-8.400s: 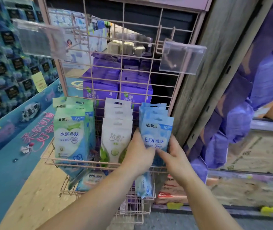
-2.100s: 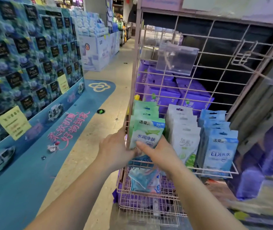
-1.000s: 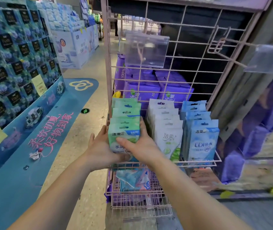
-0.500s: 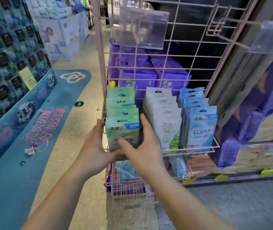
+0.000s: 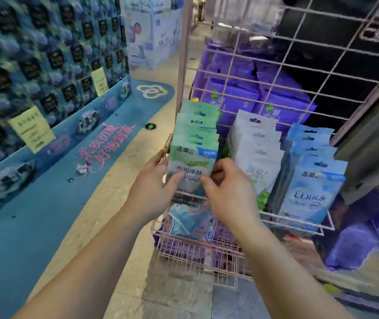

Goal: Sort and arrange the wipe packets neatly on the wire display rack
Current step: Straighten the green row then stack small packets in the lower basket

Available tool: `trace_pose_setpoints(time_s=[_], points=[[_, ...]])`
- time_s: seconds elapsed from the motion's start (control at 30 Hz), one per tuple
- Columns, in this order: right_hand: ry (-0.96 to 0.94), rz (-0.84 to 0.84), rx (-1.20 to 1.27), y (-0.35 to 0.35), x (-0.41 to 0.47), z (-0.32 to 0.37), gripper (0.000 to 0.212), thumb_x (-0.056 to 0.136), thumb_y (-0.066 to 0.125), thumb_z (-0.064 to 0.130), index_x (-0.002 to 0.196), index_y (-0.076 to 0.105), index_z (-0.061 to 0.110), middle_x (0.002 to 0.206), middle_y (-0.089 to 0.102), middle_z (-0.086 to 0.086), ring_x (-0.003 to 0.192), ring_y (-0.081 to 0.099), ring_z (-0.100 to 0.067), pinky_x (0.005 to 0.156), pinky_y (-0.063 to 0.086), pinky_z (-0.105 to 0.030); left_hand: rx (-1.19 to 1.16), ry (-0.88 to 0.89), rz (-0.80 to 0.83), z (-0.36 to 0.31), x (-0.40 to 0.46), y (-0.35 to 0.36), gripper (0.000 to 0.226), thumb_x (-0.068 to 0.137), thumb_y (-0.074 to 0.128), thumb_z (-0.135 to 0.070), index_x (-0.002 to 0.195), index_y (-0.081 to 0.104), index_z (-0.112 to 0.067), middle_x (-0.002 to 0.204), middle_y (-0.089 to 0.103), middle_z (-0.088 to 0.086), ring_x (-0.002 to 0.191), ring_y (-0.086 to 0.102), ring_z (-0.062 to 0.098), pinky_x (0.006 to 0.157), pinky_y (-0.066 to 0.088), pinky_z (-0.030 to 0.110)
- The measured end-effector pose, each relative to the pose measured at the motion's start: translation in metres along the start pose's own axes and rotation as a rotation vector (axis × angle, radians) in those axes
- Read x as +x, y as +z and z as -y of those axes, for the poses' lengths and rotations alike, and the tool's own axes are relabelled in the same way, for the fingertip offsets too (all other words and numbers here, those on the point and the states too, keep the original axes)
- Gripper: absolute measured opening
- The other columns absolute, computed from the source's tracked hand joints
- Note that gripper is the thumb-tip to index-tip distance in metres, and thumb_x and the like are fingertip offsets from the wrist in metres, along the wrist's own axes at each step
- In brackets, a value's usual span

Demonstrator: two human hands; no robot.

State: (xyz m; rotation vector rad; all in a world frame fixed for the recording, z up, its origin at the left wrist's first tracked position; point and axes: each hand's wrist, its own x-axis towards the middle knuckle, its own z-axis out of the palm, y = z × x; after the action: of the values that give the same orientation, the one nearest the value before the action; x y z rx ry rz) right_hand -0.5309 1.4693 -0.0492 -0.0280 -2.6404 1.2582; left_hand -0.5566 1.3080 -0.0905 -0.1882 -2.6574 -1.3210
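Note:
Three rows of wipe packets stand in the pink wire rack (image 5: 299, 223): green packets (image 5: 193, 155) on the left, white packets (image 5: 258, 157) in the middle, blue packets (image 5: 311, 180) on the right. My left hand (image 5: 154, 185) grips the left edge of the front green packet, thumb on its face. On that packet's right side my right hand (image 5: 227, 187) pinches the lower edge. A few loose blue packets (image 5: 190, 221) lie in the lower basket (image 5: 197, 254), partly hidden by my hands.
Purple wipe packs (image 5: 273, 93) are stacked behind the wire grid (image 5: 310, 72). A blue floor display with dark boxes (image 5: 34, 72) rises on the left, the tan aisle floor (image 5: 119, 215) between it and the rack. More purple goods (image 5: 368, 226) sit at the right.
My hands went from the blue row to the green row. In the last second my right hand's fingers curled onto the front green packet's edge, and the view tilted slightly.

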Motion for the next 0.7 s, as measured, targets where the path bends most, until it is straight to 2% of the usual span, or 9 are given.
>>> trace_pose_setpoints(time_s=[0.13,0.2,0.27,0.37,0.43,0.5,0.57,0.63,0.7], points=[[-0.167,-0.007,0.058,-0.015,-0.004,-0.01,0.024,0.084,0.068,0.024,0.076,0.046,0.017,0.062,0.049,0.005,0.056,0.043,-0.006,0.054,0.036,-0.017,0.11,-0.175,0.005,-0.014,-0.005,-0.002,0.055,0.082,0.05,-0.055,0.129,0.059,-0.027,0.153,0.035,0.002,0.142,0.03,0.02,0.115,0.029,0.041],[-0.266,0.016,0.167,-0.014,-0.025,-0.018,0.035,0.083,0.068,0.017,0.065,0.039,0.021,0.057,0.04,0.006,0.054,0.037,-0.007,0.052,0.032,-0.017,0.131,-0.244,-0.065,-0.017,-0.018,-0.001,0.058,0.085,0.058,-0.048,0.138,0.049,-0.025,0.156,0.031,0.0,0.144,0.025,0.017,0.115,0.023,0.032],[-0.285,0.171,0.216,-0.007,-0.046,-0.035,0.035,0.08,0.068,0.015,0.062,0.039,0.023,0.055,0.04,0.008,0.055,0.039,-0.007,0.051,0.03,-0.016,0.115,-0.315,-0.153,-0.013,-0.035,0.003,0.074,0.083,0.065,-0.044,0.146,0.035,-0.02,0.156,0.029,-0.001,0.144,0.023,0.014,0.113,0.019,0.028],[-0.085,0.402,0.159,0.02,-0.057,-0.078,0.026,0.079,0.07,0.02,0.066,0.049,0.026,0.056,0.049,0.006,0.053,0.045,-0.007,0.053,0.033,-0.019,0.071,-0.396,-0.161,0.015,-0.052,0.016,0.09,0.075,0.071,-0.048,0.148,0.029,-0.018,0.151,0.037,0.003,0.138,0.035,0.018,0.114,0.03,0.04],[0.115,0.385,0.094,0.044,-0.052,-0.109,0.014,0.082,0.069,0.024,0.076,0.057,0.027,0.062,0.058,0.007,0.054,0.05,-0.004,0.054,0.038,-0.021,0.038,-0.481,-0.028,0.042,-0.051,0.029,0.087,0.074,0.074,-0.044,0.146,0.034,-0.014,0.145,0.046,0.003,0.129,0.046,0.018,0.106,0.04,0.038],[0.35,0.24,0.124,0.069,-0.042,-0.129,0.008,0.086,0.067,0.025,0.087,0.059,0.022,0.075,0.066,0.006,0.056,0.057,-0.008,0.052,0.042,-0.022,-0.016,-0.503,0.103,0.06,-0.045,0.043,0.075,0.075,0.076,-0.033,0.139,0.043,-0.011,0.137,0.054,0.002,0.118,0.053,0.015,0.097,0.043,0.028],[0.548,0.062,0.289,0.089,-0.027,-0.137,0.016,0.087,0.067,0.028,0.091,0.061,0.015,0.085,0.07,-0.003,0.055,0.062,-0.008,0.05,0.045,-0.018,-0.109,-0.487,0.195,0.067,-0.033,0.056,0.055,0.08,0.074,-0.019,0.128,0.051,-0.01,0.119,0.06,-0.002,0.101,0.055,0.011,0.078,0.045,0.011],[0.676,-0.019,0.372,0.105,-0.01,-0.141,0.034,0.081,0.069,0.043,0.091,0.064,0.011,0.094,0.074,-0.008,0.071,0.069,-0.013,0.062,0.05,-0.022,-0.252,-0.512,0.285,0.066,-0.018,0.068,0.035,0.085,0.067,-0.012,0.118,0.054,-0.009,0.104,0.057,-0.005,0.091,0.054,0.011,0.065,0.045,0.002],[0.738,0.029,0.316,0.113,0.004,-0.146,0.054,0.064,0.07,0.062,0.088,0.064,0.014,0.1,0.074,-0.008,0.088,0.071,-0.027,0.078,0.056,-0.038,-0.351,-0.564,0.349,0.067,-0.002,0.079,0.054,0.08,0.07,-0.038,0.119,0.057,-0.002,0.112,0.062,0.002,0.099,0.06,0.019,0.081,0.05,0.015]])
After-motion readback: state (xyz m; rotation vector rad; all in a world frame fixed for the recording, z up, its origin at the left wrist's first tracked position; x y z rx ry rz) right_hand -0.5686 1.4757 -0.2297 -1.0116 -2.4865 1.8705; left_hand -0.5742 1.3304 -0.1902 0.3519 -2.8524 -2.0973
